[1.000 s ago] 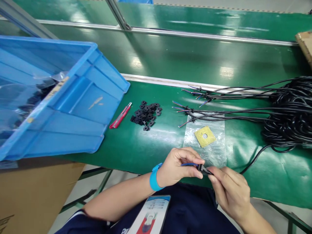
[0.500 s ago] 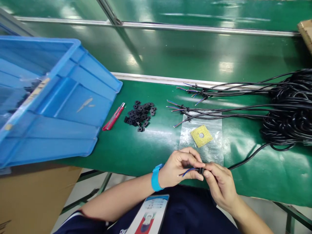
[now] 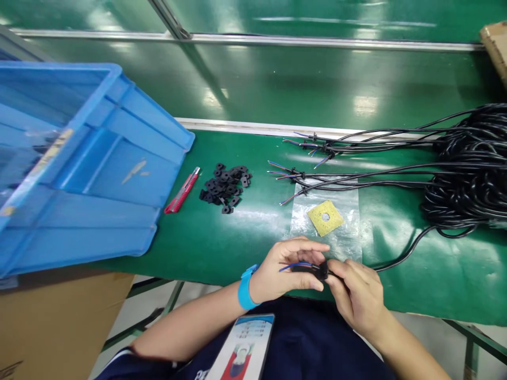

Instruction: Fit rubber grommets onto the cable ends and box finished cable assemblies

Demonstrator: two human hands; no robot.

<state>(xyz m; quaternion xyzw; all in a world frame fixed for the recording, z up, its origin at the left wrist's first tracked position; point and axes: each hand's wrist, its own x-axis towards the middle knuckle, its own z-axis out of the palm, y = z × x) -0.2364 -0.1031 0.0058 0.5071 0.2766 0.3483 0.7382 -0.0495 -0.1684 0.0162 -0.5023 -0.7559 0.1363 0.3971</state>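
A green mat (image 3: pixel 222 237) covers the near bench, and a bright metal rail (image 3: pixel 245 126) along its far edge parts it from a darker, glossy green surface (image 3: pixel 301 84) that mirrors the ceiling lights; a second rail and a slanted metal post (image 3: pixel 168 20) stand beyond that. At the front edge of the mat the left hand (image 3: pixel 287 269) pinches a small black piece (image 3: pixel 321 271) between thumb and fingers, with thin blue and coloured wire ends (image 3: pixel 292 265) sticking out past its knuckles. The right hand (image 3: pixel 354 295) meets it from the other side, fingertips closed on the same piece and on the black cable (image 3: pixel 400 256) that runs off to the right. That cable leads up to a large heap of coiled black cable (image 3: pixel 467 184), from which several more leads (image 3: pixel 317 179) lie stretched across the mat with bared coloured tips. Just behind the hands a clear plastic bag (image 3: pixel 340 237) lies flat with a yellow square pad (image 3: pixel 325 217) on it. Further left sit a pile of small black parts (image 3: pixel 225 186) and, just beside it, a red utility knife (image 3: pixel 182 191). A big blue bin (image 3: pixel 87 163) rests tilted at the left end over a cardboard box (image 3: pixel 51 322). A blue wristband (image 3: pixel 243 287) circles the left wrist, and a badge (image 3: pixel 241 348) hangs against dark clothing.
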